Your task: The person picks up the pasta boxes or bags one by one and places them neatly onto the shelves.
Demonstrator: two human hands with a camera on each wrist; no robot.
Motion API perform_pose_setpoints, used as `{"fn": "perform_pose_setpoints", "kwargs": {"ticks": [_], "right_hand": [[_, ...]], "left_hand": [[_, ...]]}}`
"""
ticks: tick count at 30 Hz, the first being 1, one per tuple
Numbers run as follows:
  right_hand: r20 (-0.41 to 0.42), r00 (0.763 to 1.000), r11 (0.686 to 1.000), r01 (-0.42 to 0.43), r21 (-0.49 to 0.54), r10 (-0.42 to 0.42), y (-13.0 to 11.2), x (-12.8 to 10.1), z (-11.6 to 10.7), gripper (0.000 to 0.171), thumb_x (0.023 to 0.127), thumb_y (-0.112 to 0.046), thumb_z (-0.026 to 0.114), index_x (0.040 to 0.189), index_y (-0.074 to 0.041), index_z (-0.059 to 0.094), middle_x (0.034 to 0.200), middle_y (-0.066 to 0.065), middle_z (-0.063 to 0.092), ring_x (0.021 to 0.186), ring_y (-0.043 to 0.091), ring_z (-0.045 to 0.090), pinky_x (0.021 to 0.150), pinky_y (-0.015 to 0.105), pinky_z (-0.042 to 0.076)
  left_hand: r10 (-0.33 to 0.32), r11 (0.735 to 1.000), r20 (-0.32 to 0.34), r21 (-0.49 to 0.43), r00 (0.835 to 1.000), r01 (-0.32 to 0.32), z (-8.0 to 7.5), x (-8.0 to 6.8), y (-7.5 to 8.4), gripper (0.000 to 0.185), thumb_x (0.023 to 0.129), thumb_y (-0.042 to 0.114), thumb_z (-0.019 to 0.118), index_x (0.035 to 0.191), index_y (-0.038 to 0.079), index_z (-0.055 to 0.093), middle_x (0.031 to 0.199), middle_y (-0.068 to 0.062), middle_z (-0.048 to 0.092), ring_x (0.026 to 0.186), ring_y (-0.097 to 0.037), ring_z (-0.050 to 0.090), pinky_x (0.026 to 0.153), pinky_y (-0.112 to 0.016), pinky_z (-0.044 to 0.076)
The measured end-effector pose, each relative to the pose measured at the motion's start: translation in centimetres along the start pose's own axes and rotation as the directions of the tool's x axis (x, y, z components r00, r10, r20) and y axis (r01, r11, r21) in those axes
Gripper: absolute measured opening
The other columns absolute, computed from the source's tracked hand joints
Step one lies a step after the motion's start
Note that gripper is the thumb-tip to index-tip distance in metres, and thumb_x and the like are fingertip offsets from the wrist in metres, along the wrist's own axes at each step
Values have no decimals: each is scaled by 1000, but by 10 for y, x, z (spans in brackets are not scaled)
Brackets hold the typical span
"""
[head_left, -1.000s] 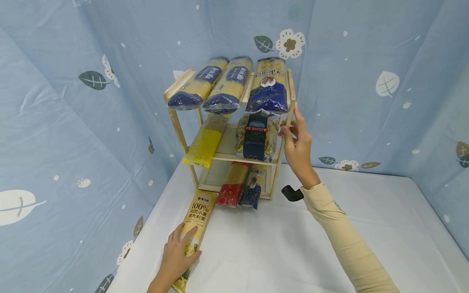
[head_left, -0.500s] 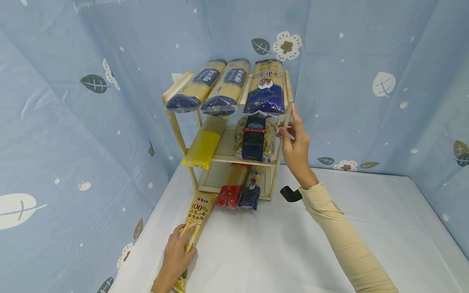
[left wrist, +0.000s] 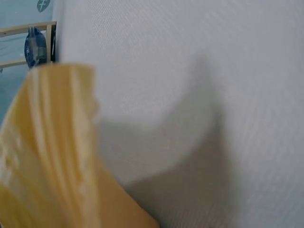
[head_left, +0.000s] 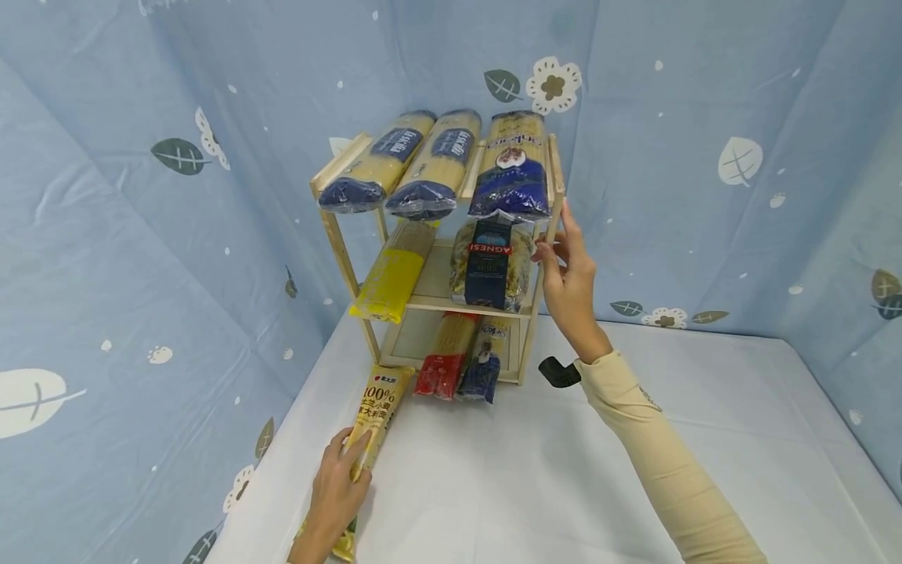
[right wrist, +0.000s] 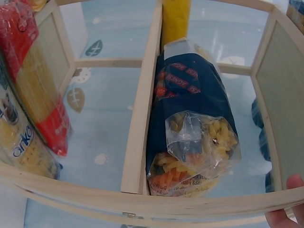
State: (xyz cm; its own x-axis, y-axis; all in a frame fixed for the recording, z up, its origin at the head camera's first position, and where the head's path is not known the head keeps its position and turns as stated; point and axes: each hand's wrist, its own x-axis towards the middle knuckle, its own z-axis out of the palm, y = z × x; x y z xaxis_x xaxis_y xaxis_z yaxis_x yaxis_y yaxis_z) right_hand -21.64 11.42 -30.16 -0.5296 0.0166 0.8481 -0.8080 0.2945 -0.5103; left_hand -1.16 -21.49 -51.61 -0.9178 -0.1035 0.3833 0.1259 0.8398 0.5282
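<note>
My left hand (head_left: 337, 489) grips a yellow pack of spaghetti (head_left: 380, 399) with Chinese print, low at the left of the white table. That pack (left wrist: 57, 137) looms close and blurred in the left wrist view, its side tipped up. At the right side of a three-tier wooden rack (head_left: 468, 305), my right hand (head_left: 572, 286) holds the upright post. Seen from the right wrist, fingertips (right wrist: 294, 180) sit on both sides of the post. Beside that hand, on the middle tier, lies a bag of Agnesi pasta (head_left: 489, 262).
Two La Sicilia spaghetti packs (head_left: 440, 160) and an Ankara pasta pack (head_left: 513, 164) lie on the top tier. The middle tier also bears a yellow-ended pack (head_left: 395, 274). Below are a red pack (head_left: 447, 356) and a small blue pack (head_left: 484, 364). Patterned blue curtain (head_left: 669, 157) hangs behind.
My left hand has shifted slightly left with the spaghetti pack, which has turned onto its side a little. The right hand stays on the rack post.
</note>
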Motion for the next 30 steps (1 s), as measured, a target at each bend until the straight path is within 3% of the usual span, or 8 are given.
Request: {"fn": "perform_pose_setpoints", "kwargs": {"ticks": [7,12,17,30], "right_hand": [[4,1000,1000,9,-1,-9,1,0,0,52,97,3,47,146,-1,30,93,22,61,77,29,62,62,38,52],[8,1000,1000,10,12,-10,1,0,1,53,97,3,49,146,-1,30,94,21,62,77,29,62,67,34,51],[-7,1000,1000,21,20,-21,1,0,2,53,96,4,49,145,0,31,91,21,62,76,28,62,68,31,51],[0,1000,1000,18,12,-18,3,0,0,54,96,4,49,146,-2,31,90,20,61,77,34,62,70,34,51]], "left_hand": [[2,1000,-5,-22,1000,-2,0,1,5,62,62,-15,71,121,4,64,128,-26,50,106,-43,53,75,-55,50],[53,998,-54,-28,997,-55,0,7,10,62,60,-15,71,119,3,66,126,-27,52,101,-40,55,69,-49,52],[103,993,-77,-44,992,-107,-2,19,16,61,61,-15,71,119,2,65,125,-27,51,99,-39,56,64,-45,53],[136,986,-77,-89,988,-142,0,59,28,55,66,-12,70,120,0,64,124,-28,51,101,-41,54,68,-51,51]]}}
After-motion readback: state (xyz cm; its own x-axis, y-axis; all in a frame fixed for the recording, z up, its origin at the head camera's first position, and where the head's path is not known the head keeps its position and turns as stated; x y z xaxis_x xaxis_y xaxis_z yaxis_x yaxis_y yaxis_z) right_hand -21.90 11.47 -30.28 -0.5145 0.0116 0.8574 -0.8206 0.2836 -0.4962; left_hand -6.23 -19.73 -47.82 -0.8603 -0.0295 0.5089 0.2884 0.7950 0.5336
